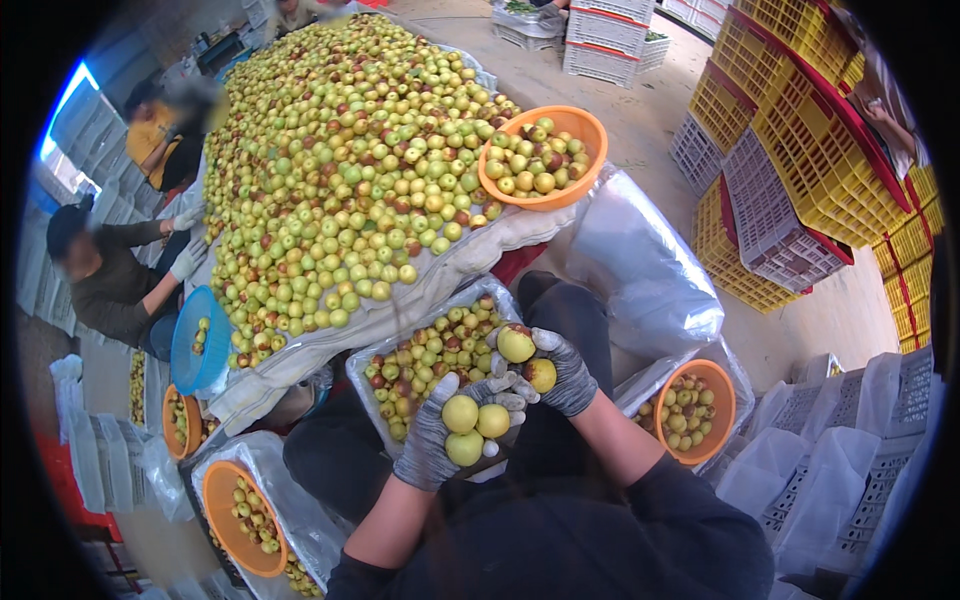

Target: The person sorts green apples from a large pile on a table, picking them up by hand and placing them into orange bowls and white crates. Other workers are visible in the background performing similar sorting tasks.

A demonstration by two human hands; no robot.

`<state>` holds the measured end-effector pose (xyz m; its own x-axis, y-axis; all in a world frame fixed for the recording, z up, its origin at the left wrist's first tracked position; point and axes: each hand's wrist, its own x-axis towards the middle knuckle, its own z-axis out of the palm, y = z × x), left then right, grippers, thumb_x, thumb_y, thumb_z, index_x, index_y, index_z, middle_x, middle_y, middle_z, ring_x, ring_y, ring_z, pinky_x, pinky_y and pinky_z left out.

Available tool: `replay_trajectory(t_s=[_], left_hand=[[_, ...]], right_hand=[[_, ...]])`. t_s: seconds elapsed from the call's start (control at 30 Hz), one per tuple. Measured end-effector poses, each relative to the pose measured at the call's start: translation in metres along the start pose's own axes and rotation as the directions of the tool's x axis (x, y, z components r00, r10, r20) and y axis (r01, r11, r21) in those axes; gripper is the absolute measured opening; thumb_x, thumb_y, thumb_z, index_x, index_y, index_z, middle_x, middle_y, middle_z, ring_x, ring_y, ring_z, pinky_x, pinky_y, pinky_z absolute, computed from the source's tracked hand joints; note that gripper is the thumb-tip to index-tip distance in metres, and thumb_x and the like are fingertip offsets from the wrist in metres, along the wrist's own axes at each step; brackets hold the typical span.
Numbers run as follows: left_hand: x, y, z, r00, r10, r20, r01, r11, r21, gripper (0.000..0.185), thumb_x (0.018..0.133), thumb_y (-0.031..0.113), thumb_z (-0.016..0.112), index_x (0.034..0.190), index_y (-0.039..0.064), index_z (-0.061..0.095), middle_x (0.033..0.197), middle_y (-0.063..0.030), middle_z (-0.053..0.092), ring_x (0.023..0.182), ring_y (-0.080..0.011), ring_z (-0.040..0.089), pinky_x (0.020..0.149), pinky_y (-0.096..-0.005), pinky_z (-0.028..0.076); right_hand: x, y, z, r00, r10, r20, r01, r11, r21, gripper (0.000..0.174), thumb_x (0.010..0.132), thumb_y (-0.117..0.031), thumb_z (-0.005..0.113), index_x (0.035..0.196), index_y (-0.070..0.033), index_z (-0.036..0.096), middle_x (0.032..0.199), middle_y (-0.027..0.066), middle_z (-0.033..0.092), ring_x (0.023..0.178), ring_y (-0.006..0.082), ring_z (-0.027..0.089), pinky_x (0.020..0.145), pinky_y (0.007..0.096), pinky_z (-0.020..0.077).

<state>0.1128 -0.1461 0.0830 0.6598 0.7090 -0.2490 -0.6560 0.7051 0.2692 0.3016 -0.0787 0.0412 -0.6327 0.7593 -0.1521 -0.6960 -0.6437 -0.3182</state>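
My left hand (442,431), in a grey knit glove with pale fingers, cups three yellow-green fruits (465,448) that look like jujubes. Two more, patched with brown, are in my gloved right hand (566,371): a larger yellow-green jujube (516,343) and a yellower jujube (540,375) below it. Both hands meet over a plastic-lined crate (360,365), which holds many brown-blotched jujubes (420,360) between my knees. Beyond it, a broad heap of jujubes (337,172) covers a cloth-draped table (442,274).
An orange basin (544,201) of fruit sits at the heap's right edge. Orange basins (727,420) (214,517) rest on lined crates at both sides. A blue basin (196,367) stands left, near a gloved co-worker (112,277). Yellow and grey crates (795,142) are stacked at right.
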Motion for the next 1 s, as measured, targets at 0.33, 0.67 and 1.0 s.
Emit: replay_trajectory(t_s=[0.33,0.67,1.0], left_hand=[[0.036,-0.055,-0.010,0.980,-0.198,0.001,0.182,0.898,-0.402,0.065,0.096,0.053,0.040,0.136,0.002,0.041,0.137,-0.0245,0.046,0.128,-0.0382,0.044,0.080,-0.0449,0.053],[0.060,-0.084,-0.010,0.962,-0.270,0.031,0.262,0.894,-0.362,0.063,0.096,0.051,0.041,0.134,0.000,0.043,0.136,-0.0277,0.044,0.130,-0.0434,0.040,0.084,-0.0523,0.054],[0.066,-0.105,0.000,0.959,-0.258,-0.115,0.204,0.913,-0.352,0.067,0.093,0.051,0.048,0.134,-0.002,0.042,0.141,-0.0273,0.039,0.133,-0.0429,0.037,0.103,-0.0582,0.039]], right_hand=[[-0.124,-0.030,-0.096,0.938,-0.312,-0.152,0.318,0.948,0.019,0.059,0.088,-0.046,0.056,0.113,0.008,0.053,0.085,0.0194,0.062,0.061,0.0250,0.062,0.048,0.0297,0.0512],[-0.317,0.088,-0.249,0.455,0.044,-0.890,0.515,0.802,0.303,0.043,0.090,-0.048,0.051,0.101,-0.007,0.058,0.084,0.0118,0.064,0.066,0.0229,0.061,0.047,0.0306,0.0491],[-0.338,0.090,-0.260,0.432,0.011,-0.902,0.573,0.769,0.284,0.031,0.092,-0.027,0.054,0.116,-0.009,0.057,0.103,0.0128,0.064,0.079,0.0235,0.065,0.054,0.0296,0.0515]])
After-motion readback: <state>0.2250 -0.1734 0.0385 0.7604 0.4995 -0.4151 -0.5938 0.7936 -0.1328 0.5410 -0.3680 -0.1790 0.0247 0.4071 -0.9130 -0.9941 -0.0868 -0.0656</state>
